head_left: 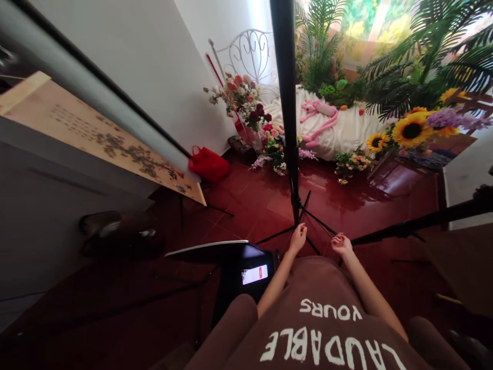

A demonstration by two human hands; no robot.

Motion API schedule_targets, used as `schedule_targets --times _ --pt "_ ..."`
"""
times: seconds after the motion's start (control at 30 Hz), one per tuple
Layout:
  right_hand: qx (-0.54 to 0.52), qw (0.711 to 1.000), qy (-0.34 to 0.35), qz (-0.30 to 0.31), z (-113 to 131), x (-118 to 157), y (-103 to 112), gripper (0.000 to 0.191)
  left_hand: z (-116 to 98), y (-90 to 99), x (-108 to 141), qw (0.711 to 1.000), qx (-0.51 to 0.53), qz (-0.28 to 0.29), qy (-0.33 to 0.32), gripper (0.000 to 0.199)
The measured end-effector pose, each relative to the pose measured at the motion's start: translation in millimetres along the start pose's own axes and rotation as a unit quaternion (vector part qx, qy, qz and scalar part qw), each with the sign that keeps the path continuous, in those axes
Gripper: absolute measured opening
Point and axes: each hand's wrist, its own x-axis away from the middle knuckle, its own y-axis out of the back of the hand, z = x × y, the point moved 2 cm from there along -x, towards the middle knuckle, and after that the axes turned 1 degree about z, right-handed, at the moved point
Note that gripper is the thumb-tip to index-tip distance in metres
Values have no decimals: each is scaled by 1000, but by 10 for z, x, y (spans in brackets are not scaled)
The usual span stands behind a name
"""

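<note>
A tall black stand pole [289,113] rises in front of me, with thin legs splayed over the red tiled floor. My left hand [298,238] is closed beside the foot of this pole, its fingers pinched together; whatever they hold is too small to name. My right hand [341,244] is apart from it on the right, fingers curled in near the end of a stand leg [319,221]. A thin dark line runs close to those fingers, but I cannot tell if it is gripped.
A lit phone [254,274] lies on a dark surface at my left. A painted scroll [115,139] and red bag [210,164] stand beyond. Another black pole [416,222] slants in from the right. Sunflowers [412,129] and a white-draped bed [350,128] with a pink plush toy [321,113] are behind.
</note>
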Motion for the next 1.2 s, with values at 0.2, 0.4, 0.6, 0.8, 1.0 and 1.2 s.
schedule_targets --times 0.2,0.4,0.6,0.8,1.0,1.2 --pt "-26 993 109 -38 362 172 574 17 -169 -391 109 968 -102 216 -77 37" --pt "-2 979 198 47 572 581 684 17 -957 -861 -59 941 -100 275 -168 38" --pt "55 943 297 137 1242 1135 466 28 -2024 -1562 42 901 74 317 -285 36" --pt "144 953 227 140 1938 1469 354 38 -2743 -2042 351 863 173 313 -357 45" --pt "196 962 135 135 2091 1445 360 31 -2842 -2128 348 873 138 315 -346 41" --pt "204 947 196 154 2071 1309 356 31 -2808 -2148 328 872 152 305 -351 39"
